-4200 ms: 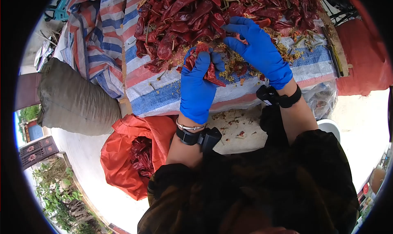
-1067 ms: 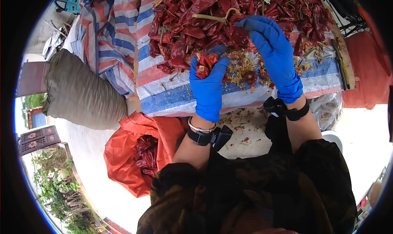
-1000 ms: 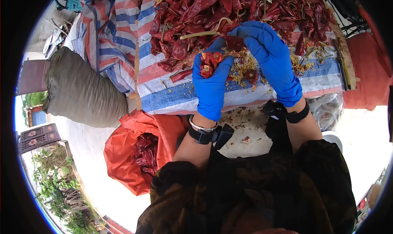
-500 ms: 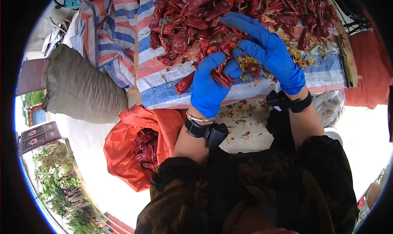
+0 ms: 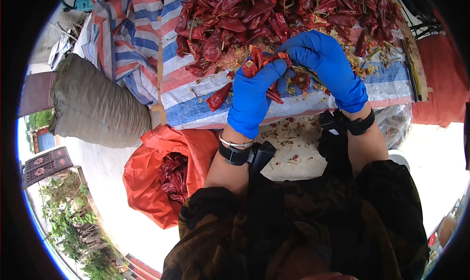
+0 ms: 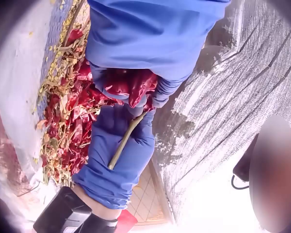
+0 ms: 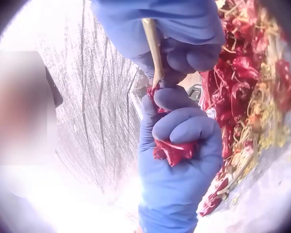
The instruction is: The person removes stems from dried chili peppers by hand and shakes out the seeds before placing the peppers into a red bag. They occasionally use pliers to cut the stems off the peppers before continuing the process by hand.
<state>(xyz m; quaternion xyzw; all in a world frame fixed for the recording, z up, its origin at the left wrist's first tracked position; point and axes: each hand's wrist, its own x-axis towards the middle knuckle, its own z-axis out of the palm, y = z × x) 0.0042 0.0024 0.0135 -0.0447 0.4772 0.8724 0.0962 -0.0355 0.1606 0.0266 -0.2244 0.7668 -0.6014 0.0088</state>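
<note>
Both hands wear blue gloves and meet over the near edge of a heap of dried red peppers (image 5: 240,23). The left hand (image 5: 252,91) curls its fingers round red peppers (image 7: 174,151), whose ends stick out of the fist. The right hand (image 5: 325,64) has its fingertips against the left hand's, pinching a pepper by its end. From between the hands a long pale stem (image 6: 126,141) runs along the right palm, clear in both wrist views. A single red pepper (image 5: 219,97) lies on the striped sheet (image 5: 188,108) left of the left hand.
An orange-red sack (image 5: 139,175) holding peppers stands open below the table's left part, beside a full grey-green sack (image 5: 98,104). Yellow seeds and stem bits lie around the heap. A red sack (image 5: 440,79) and a clear plastic bag (image 5: 394,123) are at the right.
The right hand has come down from above the heap to the left hand, its fingers now bent in. The left hand still holds peppers and has turned slightly.
</note>
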